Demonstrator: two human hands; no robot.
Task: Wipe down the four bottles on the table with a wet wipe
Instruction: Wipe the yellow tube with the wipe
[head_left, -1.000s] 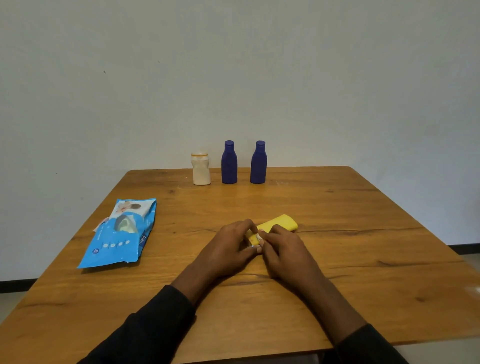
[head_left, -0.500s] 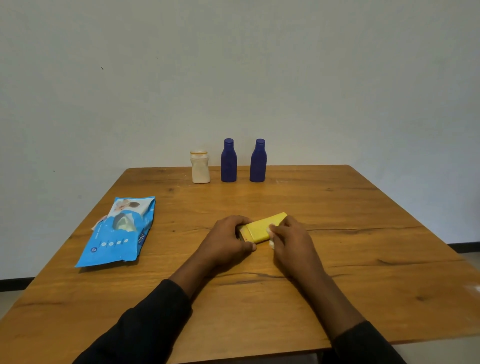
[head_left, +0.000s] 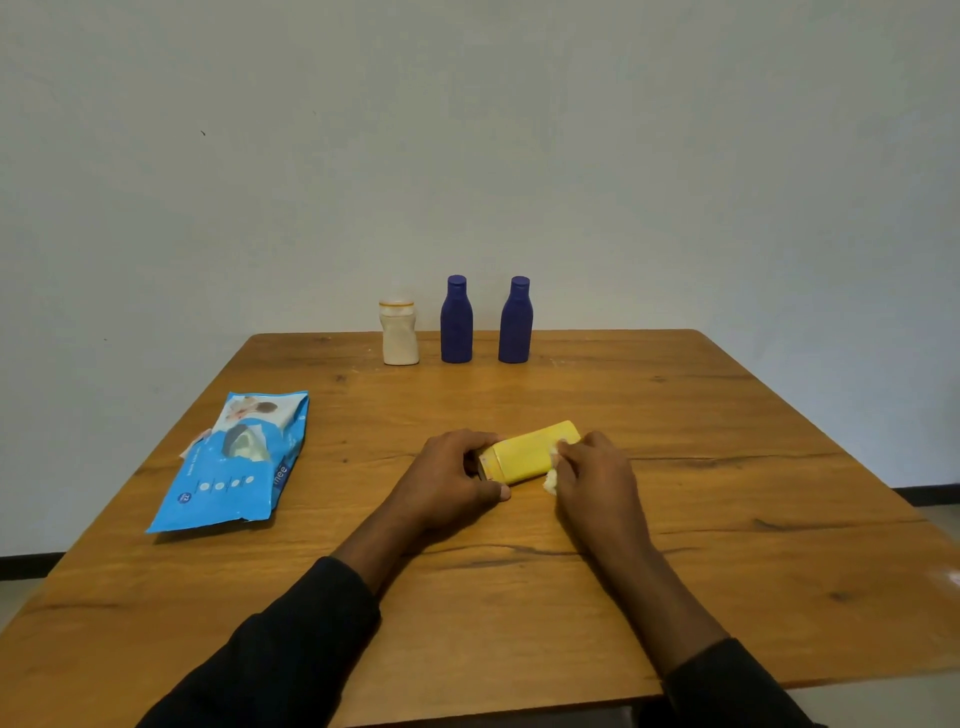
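Observation:
A yellow bottle (head_left: 524, 453) lies on its side at the middle of the wooden table (head_left: 727, 467). My left hand (head_left: 451, 478) grips its cap end. My right hand (head_left: 592, 483) holds a bunched white wet wipe (head_left: 551, 480) against the bottle's right part. Along the table's far edge stand a cream bottle (head_left: 399, 335) and two dark blue bottles (head_left: 456, 323) (head_left: 515, 323), all upright and apart from my hands.
A blue pack of wet wipes (head_left: 236, 462) lies flat on the table's left side, its flap raised. A plain wall stands right behind the table's far edge. The table's near edge runs under my forearms.
My right hand has slid the wipe along the yellow bottle from its cap end toward its base, uncovering more of the body. My left hand has kept its grip on the cap end.

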